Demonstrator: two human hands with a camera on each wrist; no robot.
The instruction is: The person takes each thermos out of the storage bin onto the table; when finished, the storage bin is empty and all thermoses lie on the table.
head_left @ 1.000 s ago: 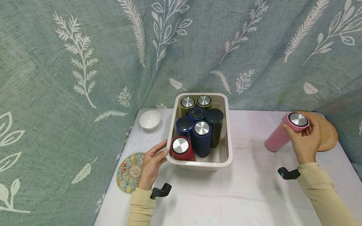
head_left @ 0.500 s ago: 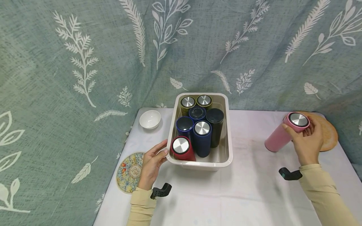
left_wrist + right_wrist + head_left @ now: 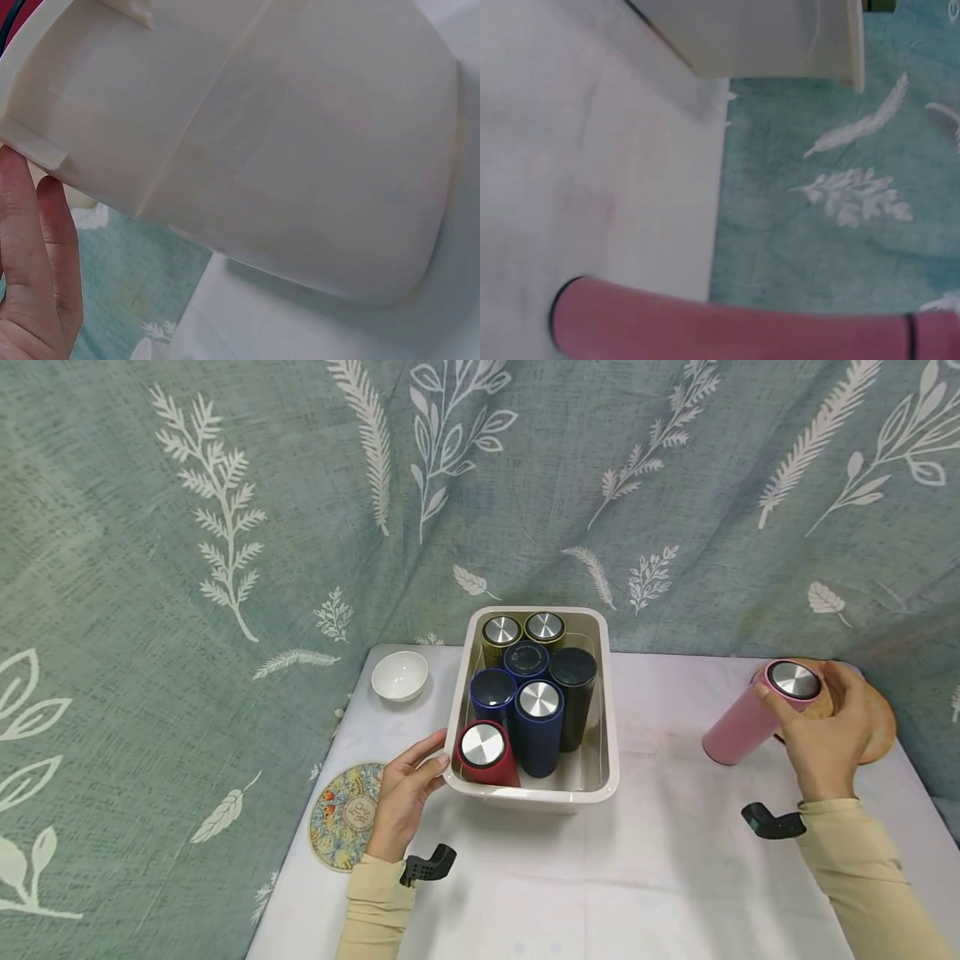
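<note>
My right hand (image 3: 828,743) is spread wide around the top of the pink bottle (image 3: 741,727), which stands on the white table (image 3: 540,893), right of the beige bin (image 3: 540,796). My left hand (image 3: 401,806), fingers nearly straight, touches the bin's rim. Seven bottles (image 3: 538,735) stand inside.

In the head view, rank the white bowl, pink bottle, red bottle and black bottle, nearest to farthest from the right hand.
1. Pink bottle: beside the right hand.
2. Black bottle: right side inside the bin.
3. Red bottle: bin's near-left corner.
4. White bowl: left of the bin.
</note>
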